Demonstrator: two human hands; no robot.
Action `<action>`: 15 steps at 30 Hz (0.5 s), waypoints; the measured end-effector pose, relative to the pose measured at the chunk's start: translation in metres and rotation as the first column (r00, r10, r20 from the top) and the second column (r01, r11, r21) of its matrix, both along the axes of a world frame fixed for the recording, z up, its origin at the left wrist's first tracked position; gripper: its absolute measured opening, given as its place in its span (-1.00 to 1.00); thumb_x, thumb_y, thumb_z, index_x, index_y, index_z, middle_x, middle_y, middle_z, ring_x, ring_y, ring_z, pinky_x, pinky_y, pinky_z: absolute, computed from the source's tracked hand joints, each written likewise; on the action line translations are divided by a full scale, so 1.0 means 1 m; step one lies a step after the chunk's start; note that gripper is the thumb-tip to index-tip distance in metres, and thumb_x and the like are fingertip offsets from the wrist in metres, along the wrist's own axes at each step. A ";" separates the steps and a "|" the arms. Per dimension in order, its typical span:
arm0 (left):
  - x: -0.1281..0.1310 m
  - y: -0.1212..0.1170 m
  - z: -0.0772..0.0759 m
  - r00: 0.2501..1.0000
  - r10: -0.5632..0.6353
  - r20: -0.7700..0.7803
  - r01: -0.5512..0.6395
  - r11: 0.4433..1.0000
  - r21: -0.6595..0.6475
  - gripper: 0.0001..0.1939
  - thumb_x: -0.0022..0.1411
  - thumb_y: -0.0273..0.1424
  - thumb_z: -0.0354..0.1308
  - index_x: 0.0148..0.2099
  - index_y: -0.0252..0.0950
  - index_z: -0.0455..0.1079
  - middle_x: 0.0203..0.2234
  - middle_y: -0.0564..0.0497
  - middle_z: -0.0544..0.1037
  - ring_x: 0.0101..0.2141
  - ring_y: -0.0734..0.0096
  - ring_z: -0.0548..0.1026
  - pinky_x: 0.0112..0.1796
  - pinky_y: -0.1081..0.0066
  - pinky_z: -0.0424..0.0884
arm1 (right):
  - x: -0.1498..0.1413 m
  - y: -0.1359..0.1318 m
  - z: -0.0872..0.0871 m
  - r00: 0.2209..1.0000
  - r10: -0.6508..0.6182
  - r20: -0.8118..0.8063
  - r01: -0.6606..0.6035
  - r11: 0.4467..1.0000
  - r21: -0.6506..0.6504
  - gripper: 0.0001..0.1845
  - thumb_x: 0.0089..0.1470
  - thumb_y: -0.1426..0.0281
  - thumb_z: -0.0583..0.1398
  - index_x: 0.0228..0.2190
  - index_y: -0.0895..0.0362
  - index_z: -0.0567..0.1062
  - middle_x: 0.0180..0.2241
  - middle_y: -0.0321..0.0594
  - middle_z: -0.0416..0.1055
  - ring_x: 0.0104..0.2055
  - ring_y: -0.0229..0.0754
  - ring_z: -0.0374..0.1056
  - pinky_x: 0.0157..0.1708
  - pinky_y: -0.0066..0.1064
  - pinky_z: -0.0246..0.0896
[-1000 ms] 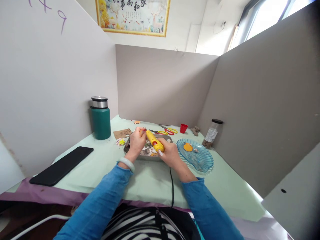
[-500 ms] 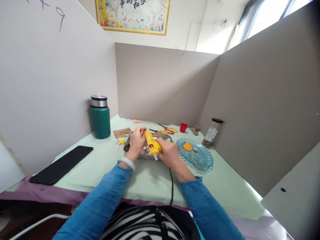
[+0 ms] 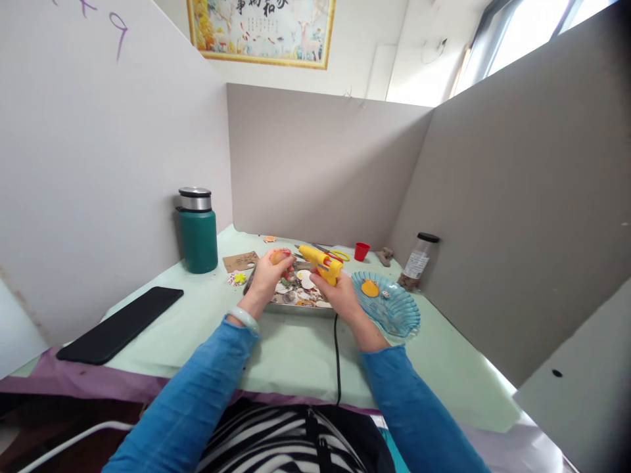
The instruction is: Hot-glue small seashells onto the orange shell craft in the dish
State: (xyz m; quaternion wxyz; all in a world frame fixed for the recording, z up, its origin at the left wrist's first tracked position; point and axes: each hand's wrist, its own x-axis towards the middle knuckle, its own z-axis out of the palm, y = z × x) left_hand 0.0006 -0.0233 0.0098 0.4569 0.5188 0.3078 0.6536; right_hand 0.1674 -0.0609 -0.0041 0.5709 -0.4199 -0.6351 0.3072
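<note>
My right hand is wrapped round the handle of a yellow hot glue gun, whose nozzle points up and left. My left hand is closed on a small orange piece, partly covered by the fingers; its exact kind I cannot make out. A small gap separates the nozzle from the left hand. Below both hands lies a metal tray of shells and pebbles. A black cord runs down from near the right hand over the table edge.
A blue glass plate bears an orange piece. Behind the tray lie scissors and a red cup. A jar leans at right. On the left are a green bottle, a black slab and a brown card.
My right hand has drawn the glue gun away from the left hand, to the right, and turned it more level. The left hand has shifted slightly left, and more of the shells shows.
</note>
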 end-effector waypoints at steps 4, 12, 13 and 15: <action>0.000 -0.003 0.002 0.987 -0.140 0.081 0.141 0.990 -0.009 -0.64 -0.07 -0.33 0.39 -0.28 -0.31 0.31 -0.60 0.13 0.39 -0.61 0.56 0.32 -0.65 0.55 0.18 | -0.001 -0.007 0.007 0.986 0.145 -0.088 -0.151 0.986 -0.067 -0.60 -0.11 0.10 0.30 -0.34 0.15 0.48 -0.69 -0.44 0.20 -0.67 -0.37 0.04 -0.66 -0.48 0.00; -0.004 -0.007 0.009 0.941 -0.283 0.186 0.294 0.955 -0.031 -0.78 -0.04 -0.40 0.32 -0.44 -0.33 0.30 -0.58 0.11 0.31 -0.60 0.61 0.28 -0.66 0.56 0.08 | 0.000 -0.014 0.013 0.967 0.227 -0.116 -0.237 0.968 -0.082 -0.57 -0.12 0.09 0.33 -0.32 0.16 0.47 -0.72 -0.48 0.17 -0.68 -0.38 0.02 -0.65 -0.48 -0.02; -0.004 -0.008 0.009 0.936 -0.291 0.196 0.303 0.953 -0.030 -0.78 -0.04 -0.41 0.31 -0.47 -0.32 0.29 -0.60 0.12 0.28 -0.61 0.62 0.27 -0.66 0.56 0.07 | 0.000 -0.014 0.013 0.967 0.233 -0.108 -0.242 0.966 -0.086 -0.57 -0.12 0.09 0.33 -0.32 0.16 0.47 -0.72 -0.48 0.17 -0.68 -0.38 0.02 -0.64 -0.47 -0.01; -0.005 -0.008 0.009 0.927 -0.310 0.213 0.323 0.946 -0.027 -0.77 -0.04 -0.42 0.30 -0.49 -0.32 0.27 -0.62 0.14 0.23 -0.61 0.62 0.25 -0.66 0.56 0.06 | 0.000 -0.015 0.014 0.965 0.243 -0.100 -0.252 0.964 -0.085 -0.57 -0.11 0.08 0.33 -0.32 0.16 0.47 -0.73 -0.48 0.15 -0.67 -0.37 0.02 -0.64 -0.47 0.00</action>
